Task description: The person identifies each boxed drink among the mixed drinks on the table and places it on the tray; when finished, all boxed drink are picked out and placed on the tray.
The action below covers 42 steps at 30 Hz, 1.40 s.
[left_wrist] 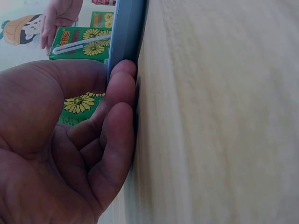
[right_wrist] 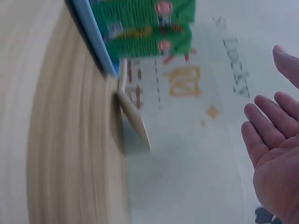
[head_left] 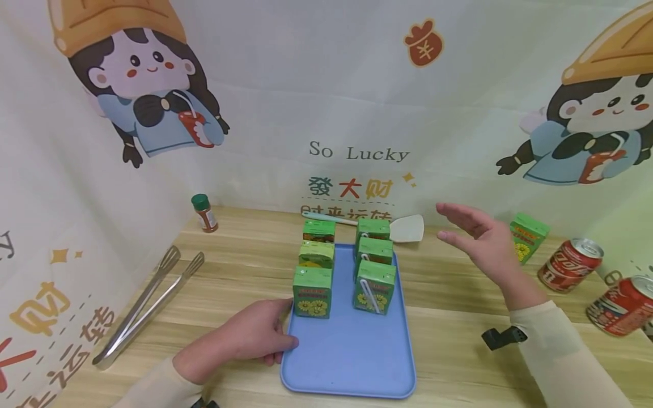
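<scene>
A blue tray (head_left: 352, 362) lies on the wooden table, carrying green drink cartons (head_left: 312, 292) in two rows of three. The front carton on the right (head_left: 374, 287) has a straw in a wrapper across its face. My left hand (head_left: 255, 331) pinches the tray's left edge, thumb over the rim and fingers beneath, as the left wrist view shows. My right hand (head_left: 484, 243) hangs in the air right of the tray, fingers extended and thumb apart, holding nothing. Behind it stands another green carton (head_left: 529, 235) on the table.
Two red soda cans (head_left: 570, 265) stand at the right. A spatula (head_left: 408, 228) with a pale blade lies behind the tray by the back curtain. Metal tongs (head_left: 148, 309) lie at the left, and a green-capped spice bottle (head_left: 205, 213) stands at the back left.
</scene>
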Tool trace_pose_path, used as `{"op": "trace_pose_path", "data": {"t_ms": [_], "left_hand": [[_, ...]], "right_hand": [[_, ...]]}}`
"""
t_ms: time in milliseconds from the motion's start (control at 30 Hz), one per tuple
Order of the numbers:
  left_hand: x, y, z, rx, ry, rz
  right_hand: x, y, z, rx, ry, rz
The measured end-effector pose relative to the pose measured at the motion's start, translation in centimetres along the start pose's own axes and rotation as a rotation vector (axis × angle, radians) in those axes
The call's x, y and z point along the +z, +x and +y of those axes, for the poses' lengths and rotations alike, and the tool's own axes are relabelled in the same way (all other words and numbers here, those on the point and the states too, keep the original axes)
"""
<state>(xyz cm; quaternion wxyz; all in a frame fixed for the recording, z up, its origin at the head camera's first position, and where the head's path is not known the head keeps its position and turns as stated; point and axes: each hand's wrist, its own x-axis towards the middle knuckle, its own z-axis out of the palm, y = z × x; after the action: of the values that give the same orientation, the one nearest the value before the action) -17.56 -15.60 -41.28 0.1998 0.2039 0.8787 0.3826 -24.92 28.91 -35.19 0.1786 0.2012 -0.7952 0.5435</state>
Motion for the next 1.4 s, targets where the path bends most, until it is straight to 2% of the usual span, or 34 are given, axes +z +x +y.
{"op": "trace_pose_path", "data": {"t_ms": [133,300,467,600,767,967,1167,1400], "left_hand": [[0.1,0.1,0.0,0.002,-0.006,-0.003],[0.1,0.2,0.0,0.000,-0.005,-0.002],[0.0,0.2,0.1,0.000,-0.002,-0.001],[0.0,0.2,0.1,0.001,0.001,0.001],[0.0,0.2,0.0,-0.008,0.002,-0.004],[0.0,0.2,-0.1,-0.019,-0.003,-0.007],[0.1,0.0,-0.2,-0.024,-0.015,-0.017],[0.1,0.0,-0.1,-0.024,-0.001,-0.010]], "right_hand": [[-1.9,0.1,0.6,0.080,-0.146,0.065],[-4.4,0.1,1.6,0.201,-0.391,0.064],[-6.0,0.3,2.7,0.242,-0.573,0.077],[-6.8,0.4,3.8,0.269,-0.681,0.094],[-7.5,0.3,4.9,0.294,-0.742,0.069],[-8.1,0.1,5.8,0.283,-0.780,0.039],[-8.3,-0.2,6.7,0.289,-0.826,0.040],[-8.7,-0.4,7.4,0.288,-0.829,0.042]]}}
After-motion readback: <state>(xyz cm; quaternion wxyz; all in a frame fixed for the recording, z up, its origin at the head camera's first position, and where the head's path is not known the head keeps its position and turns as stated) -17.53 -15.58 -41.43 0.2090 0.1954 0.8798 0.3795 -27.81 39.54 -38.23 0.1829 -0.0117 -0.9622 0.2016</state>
